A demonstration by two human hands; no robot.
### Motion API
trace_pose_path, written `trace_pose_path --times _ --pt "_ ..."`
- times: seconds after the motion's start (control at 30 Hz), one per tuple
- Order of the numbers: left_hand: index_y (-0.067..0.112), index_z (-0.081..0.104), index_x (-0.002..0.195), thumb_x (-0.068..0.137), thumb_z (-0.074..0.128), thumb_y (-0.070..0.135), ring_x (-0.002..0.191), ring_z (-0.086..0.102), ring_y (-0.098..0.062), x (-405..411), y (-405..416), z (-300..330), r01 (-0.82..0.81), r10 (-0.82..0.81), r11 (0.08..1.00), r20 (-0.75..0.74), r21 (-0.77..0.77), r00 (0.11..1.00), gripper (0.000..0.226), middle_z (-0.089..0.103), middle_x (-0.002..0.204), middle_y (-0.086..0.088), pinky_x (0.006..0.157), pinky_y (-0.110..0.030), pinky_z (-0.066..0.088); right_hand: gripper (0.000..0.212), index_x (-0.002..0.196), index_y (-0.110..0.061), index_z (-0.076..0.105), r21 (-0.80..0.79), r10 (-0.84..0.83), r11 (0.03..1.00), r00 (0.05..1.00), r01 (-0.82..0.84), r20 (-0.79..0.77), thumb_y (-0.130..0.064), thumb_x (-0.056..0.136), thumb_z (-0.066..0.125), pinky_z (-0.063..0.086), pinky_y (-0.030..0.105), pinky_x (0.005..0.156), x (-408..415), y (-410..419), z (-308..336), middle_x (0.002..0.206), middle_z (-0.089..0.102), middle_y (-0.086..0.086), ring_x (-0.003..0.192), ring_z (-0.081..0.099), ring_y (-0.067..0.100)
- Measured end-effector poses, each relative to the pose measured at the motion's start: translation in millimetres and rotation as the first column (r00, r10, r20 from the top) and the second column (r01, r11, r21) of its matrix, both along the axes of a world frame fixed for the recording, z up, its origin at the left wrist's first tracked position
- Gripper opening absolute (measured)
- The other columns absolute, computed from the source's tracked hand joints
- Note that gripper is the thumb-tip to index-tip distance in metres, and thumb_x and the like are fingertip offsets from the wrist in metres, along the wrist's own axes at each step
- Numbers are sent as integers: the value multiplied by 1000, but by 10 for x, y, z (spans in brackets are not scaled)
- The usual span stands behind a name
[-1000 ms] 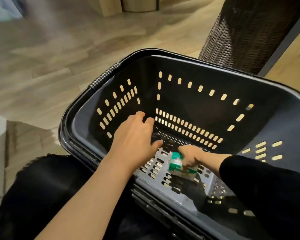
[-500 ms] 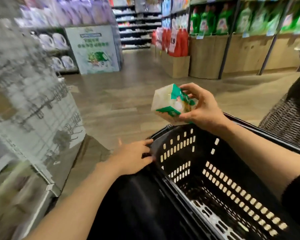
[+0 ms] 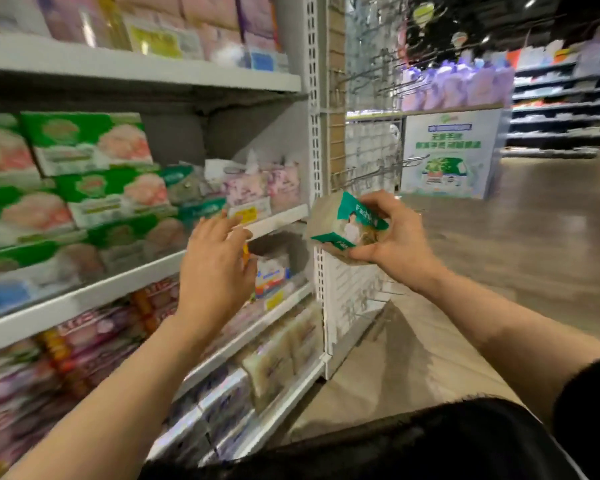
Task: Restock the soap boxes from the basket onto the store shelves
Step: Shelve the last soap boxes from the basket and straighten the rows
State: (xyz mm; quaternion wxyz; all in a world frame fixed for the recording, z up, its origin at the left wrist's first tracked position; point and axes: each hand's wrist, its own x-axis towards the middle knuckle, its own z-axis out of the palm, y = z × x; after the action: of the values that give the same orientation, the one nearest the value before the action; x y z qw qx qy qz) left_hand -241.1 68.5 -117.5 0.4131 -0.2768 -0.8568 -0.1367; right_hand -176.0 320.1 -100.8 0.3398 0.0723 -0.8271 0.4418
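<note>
My right hand (image 3: 394,237) grips a green and white soap box (image 3: 343,221) in the air, just right of the shelf unit's white upright. My left hand (image 3: 219,261) is open with straight fingers, reaching toward the front edge of the middle shelf (image 3: 278,221) near a yellow price tag. Green soap boxes (image 3: 94,174) are stacked on that shelf at the left. The dark basket rim (image 3: 378,441) shows at the bottom of the view.
Pink and white packs (image 3: 264,185) sit at the right end of the middle shelf. More product rows fill the shelves above and below. A wire rack with hooks (image 3: 368,161) hangs on the unit's end. The wooden aisle floor (image 3: 516,244) stretches to the right.
The view swung from the basket up to the shelves. My right hand lifted the soap box out of the basket toward the shelf. My left hand left the basket rim and reached to the shelf edge.
</note>
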Motion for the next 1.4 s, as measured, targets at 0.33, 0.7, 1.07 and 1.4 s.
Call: trace_pose_path --times 0.33,0.7,1.07,1.4 --pt "11 51 140 67 76 12 149 10 -28 -125 -1123 -274 -494 478 835 -123 -244 869 77 18 160 -13 117 -59 -3 71 122 -23 53 284 132 955 980 -86 -147 -18 56 78 48 44 85 -943 -1083 143 112 58 3 104 53 22" --pt "8 20 153 87 50 29 150 8 -26 -337 -1305 -495 -545 524 791 -154 -278 838 76 8 162 -12 121 -49 4 71 130 -17 51 352 47 933 946 73 -322 -4 64 74 41 35 93 -1604 -1488 387 128 54 2 122 43 20" --pt "7 21 152 87 46 44 150 7 -27 -320 -1297 -484 -558 535 760 -166 -334 828 79 12 161 -16 121 -49 3 69 132 -8 49 407 153 913 942 -20 -298 -14 67 71 40 41 106 -1963 -1709 308 132 52 9 130 39 26" --pt "4 21 151 89 42 44 150 4 -28 -324 -1259 -524 -574 555 744 -161 -343 816 77 8 160 -19 121 -50 8 88 140 -12 44 308 176 948 940 -82 -291 -37 67 85 22 30 116 -2032 -1665 218 148 39 6 141 25 19"
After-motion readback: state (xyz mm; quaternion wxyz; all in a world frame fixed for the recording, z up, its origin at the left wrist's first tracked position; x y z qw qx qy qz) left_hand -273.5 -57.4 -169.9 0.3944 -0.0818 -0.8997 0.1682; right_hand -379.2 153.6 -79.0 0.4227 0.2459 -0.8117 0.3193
